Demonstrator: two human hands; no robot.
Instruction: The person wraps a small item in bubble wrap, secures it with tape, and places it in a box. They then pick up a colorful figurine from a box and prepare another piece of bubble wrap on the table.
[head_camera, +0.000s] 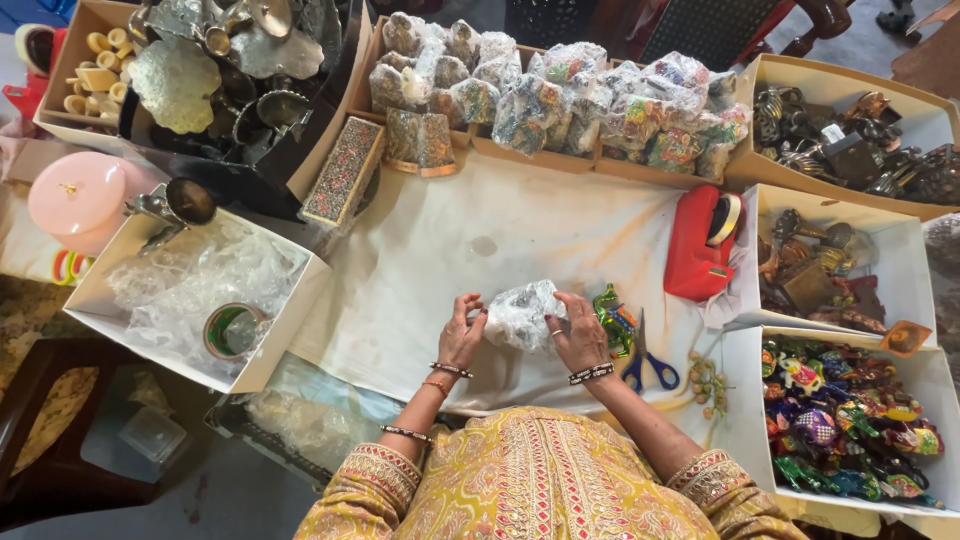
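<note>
Bundle (522, 314) in bubble wrap sits clamped between left hand (462, 335) and right hand (580, 335) fingers.

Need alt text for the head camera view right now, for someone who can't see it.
Seen from above, the left hand and right hand hold a small bubble-wrapped bundle over a white cloth-covered table. Blue-handled scissors and a red tape dispenser lie to the right, with open cardboard boxes of colourful painted figurines and wrapped items around.

One red tape dispenser (702, 243) — one blue-handled pair of scissors (647, 358) — one pink lidded container (78, 197), far left — two hands.
</note>
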